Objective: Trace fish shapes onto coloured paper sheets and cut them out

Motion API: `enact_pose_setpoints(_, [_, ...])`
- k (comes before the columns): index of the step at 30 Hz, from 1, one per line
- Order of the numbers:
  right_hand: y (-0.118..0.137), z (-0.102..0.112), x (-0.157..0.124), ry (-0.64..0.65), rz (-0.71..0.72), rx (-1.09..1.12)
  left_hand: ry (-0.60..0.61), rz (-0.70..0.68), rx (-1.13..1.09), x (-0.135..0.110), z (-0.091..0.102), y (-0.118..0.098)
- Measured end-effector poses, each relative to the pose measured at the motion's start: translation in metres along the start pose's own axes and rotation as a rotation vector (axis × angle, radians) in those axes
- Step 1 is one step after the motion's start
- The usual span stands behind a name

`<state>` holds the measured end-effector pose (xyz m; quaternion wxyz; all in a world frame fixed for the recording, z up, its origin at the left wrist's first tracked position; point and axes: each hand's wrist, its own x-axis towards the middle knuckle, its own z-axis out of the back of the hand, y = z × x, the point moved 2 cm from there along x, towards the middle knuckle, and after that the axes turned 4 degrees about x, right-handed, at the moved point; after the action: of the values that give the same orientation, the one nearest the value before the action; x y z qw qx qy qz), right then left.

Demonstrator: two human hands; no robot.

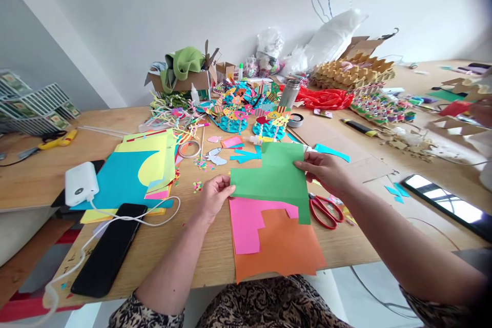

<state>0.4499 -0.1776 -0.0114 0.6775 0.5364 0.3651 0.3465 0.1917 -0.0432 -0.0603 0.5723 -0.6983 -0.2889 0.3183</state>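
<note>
Both my hands hold a green sheet of paper (269, 177) with cut-out edges, raised over the table. My left hand (213, 195) pinches its left edge between thumb and fingers. At the upper right edge, my right hand (323, 169) grips it the same way. Beneath the green sheet lie a cut pink paper (246, 230) and a larger orange paper (288, 251), partly covered. Red-handled scissors (326, 211) rest right of the papers, below my right hand; their blades are mostly hidden. Blue paper strips (246, 155) lie beyond the sheet.
At left are blue paper (119, 174), yellow sheets, a white power bank (81, 183) and a black phone (109, 251). Decorated blue crafts (269, 127) and a metal bottle (290, 95) stand behind. Another phone (448, 202) lies right; a blurred hand (480, 115) shows at the far right.
</note>
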Motion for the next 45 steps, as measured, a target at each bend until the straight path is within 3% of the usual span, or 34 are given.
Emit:
enact_pose_setpoints(6, [0.029,-0.006,-0.024,-0.104,0.091,-0.044,-0.027,-0.07,-0.04,0.0,0.0,-0.004])
enact_pose_setpoints(8, [0.039,-0.013,-0.039,-0.174,0.194,-0.093,-0.046,-0.078,-0.066,0.0,0.001,-0.006])
enact_pose_setpoints(11, [0.049,-0.024,-0.064,-0.322,0.459,-0.273,-0.028,0.012,-0.134,0.0,0.002,-0.008])
enact_pose_setpoints(14, [0.046,-0.037,-0.087,-0.43,0.847,-0.608,0.175,0.213,-0.221,-0.002,-0.001,-0.006])
enact_pose_setpoints(17, [0.033,-0.058,-0.101,-0.273,1.097,-0.893,0.385,0.321,-0.309,-0.008,-0.006,-0.004])
enact_pose_setpoints(21, [0.015,-0.092,-0.11,0.019,1.167,-1.007,0.273,0.297,-0.333,-0.012,-0.005,-0.003])
enact_pose_setpoints(24, [0.014,-0.108,-0.116,0.138,1.126,-1.002,0.337,0.282,-0.305,-0.013,-0.006,-0.006])
enact_pose_setpoints(26, [0.022,-0.108,-0.119,0.159,1.103,-0.944,0.38,0.286,-0.295,-0.013,-0.005,-0.008])
enact_pose_setpoints(30, [0.059,-0.082,-0.107,0.022,1.004,-0.71,0.408,0.295,-0.233,-0.013,-0.001,-0.008])
enact_pose_setpoints(32, [0.077,-0.063,-0.084,-0.102,0.817,-0.602,0.422,0.306,-0.131,-0.015,0.002,-0.005])
enact_pose_setpoints(34, [0.084,-0.05,-0.055,-0.074,0.579,-0.561,0.45,0.27,-0.001,-0.018,0.004,-0.003])
enact_pose_setpoints(36, [0.077,-0.046,-0.026,0.06,0.359,-0.565,0.538,0.228,0.108,-0.02,0.005,-0.001])
enact_pose_setpoints(38, [0.06,-0.051,-0.006,0.323,0.162,-0.526,0.656,0.226,0.17,-0.022,0.004,0.0])
enact_pose_setpoints(41, [0.033,-0.059,0.004,0.542,-0.045,-0.385,0.731,0.224,0.214,-0.022,0.005,0.001])
enact_pose_setpoints(43, [0.024,-0.059,0.003,0.515,-0.097,-0.279,0.715,0.218,0.192,-0.021,0.006,0.0])
enact_pose_setpoints(45, [0.021,-0.053,0.0,0.376,-0.101,-0.163,0.67,0.235,0.069,-0.019,0.009,-0.002])
